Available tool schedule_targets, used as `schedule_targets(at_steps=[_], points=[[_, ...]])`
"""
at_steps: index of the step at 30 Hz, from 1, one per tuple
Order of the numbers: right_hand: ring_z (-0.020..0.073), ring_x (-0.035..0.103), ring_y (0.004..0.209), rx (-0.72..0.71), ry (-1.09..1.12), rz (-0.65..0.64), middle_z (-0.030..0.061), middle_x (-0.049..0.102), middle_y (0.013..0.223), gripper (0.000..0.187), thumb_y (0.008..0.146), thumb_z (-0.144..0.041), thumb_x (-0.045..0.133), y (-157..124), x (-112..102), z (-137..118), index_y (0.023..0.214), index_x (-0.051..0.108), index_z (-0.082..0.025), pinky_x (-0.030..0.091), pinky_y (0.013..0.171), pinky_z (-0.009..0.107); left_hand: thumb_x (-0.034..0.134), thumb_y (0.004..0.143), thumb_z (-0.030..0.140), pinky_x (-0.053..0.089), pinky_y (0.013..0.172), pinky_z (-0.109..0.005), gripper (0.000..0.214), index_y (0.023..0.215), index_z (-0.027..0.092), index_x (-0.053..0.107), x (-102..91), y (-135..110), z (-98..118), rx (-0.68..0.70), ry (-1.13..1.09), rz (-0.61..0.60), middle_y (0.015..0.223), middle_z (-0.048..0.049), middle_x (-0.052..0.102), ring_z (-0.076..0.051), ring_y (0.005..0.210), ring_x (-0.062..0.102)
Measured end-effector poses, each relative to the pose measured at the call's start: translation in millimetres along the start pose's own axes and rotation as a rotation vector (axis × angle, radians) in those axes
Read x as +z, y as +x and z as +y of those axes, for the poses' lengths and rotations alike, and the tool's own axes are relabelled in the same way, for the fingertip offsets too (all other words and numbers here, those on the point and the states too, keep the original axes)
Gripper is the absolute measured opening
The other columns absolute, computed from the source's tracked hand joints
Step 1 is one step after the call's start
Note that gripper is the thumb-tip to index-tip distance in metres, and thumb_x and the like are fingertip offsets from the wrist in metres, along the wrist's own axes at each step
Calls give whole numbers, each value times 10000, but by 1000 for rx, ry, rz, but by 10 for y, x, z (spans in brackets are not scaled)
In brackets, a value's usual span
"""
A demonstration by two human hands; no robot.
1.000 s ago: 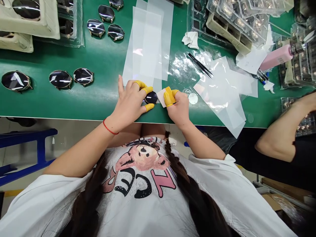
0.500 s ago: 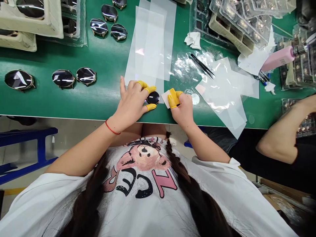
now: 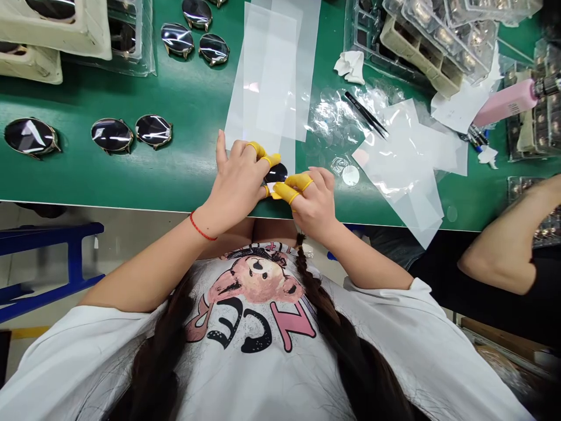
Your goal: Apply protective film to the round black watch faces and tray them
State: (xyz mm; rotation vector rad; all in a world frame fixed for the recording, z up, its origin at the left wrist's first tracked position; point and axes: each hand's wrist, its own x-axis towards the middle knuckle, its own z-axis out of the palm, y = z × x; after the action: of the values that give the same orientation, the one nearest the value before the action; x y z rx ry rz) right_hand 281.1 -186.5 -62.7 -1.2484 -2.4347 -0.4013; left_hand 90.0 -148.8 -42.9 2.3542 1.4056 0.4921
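At the near edge of the green desk (image 3: 184,169), my left hand (image 3: 234,181) pinches a dark lens (image 3: 277,172); my right hand (image 3: 313,204) grip, pressed together, touches its rim

A single head-worn camera looks forward and steeply down over the person's own chest; the green table (image 3: 197,111) fills the upper frame, near; the left hand (image 3: 234,175) and right hand (image 3: 313,202) meet at a dark lens (image 3: 276,172) near centre; a co-worker's arm (image 3: 504,257) crosses the right edge.
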Motion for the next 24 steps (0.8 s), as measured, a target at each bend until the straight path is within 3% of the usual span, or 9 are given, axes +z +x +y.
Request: schedule_targets(at_steps=[5,11,13,18,20,24], points=[[187,532,910,-17,-19,183,43,667,926,274,971,-127,460,-37,-12,-123,955,705,-250,441,842,373,652,862,172,101,1210,-722,426,1276,269,628,18,-28,2,-15,14,1,1174,-99,609,-357,1270,493],[187,546,862,25,167,130,53,695,942,211,986,-169,482,-23,-67,-106,1061,673,-218,431,789,366,664,876,241,101,1228,-704,473,1341,275,583,27,-63,-16,-40,17,0,1191,-93,586,-343,1255,480],[181,587,894,77,295,132,44,702,963,198,1004,-228,488,-14,-124,6,1101,660,-237,448,813,366,684,883,302,116,1232,-692,548,1404,254,521,22,-78,-25,-36,12,5,1198,-92,592,-332,1242,482],[203,621,904,437,443,195,48,669,945,277,1030,-415,420,151,-236,469,1091,637,-254,477,796,392,738,855,410,122,1229,-682,829,1522,137,328,29,-60,24,-31,25,36,1211,-113,614,-321,1199,499],[204,597,846,443,470,141,48,639,895,311,1015,-469,419,319,-184,649,1030,628,-239,468,762,392,719,866,395,113,1228,-682,800,1503,83,349,44,-30,92,-41,84,43,1170,-130,618,-328,1184,511],[191,558,794,312,528,-3,51,632,865,212,961,-396,499,744,111,820,923,608,-218,445,737,371,638,895,315,150,1234,-652,480,1291,58,552,23,3,239,-34,171,0,1146,-150,621,-327,1173,535]])
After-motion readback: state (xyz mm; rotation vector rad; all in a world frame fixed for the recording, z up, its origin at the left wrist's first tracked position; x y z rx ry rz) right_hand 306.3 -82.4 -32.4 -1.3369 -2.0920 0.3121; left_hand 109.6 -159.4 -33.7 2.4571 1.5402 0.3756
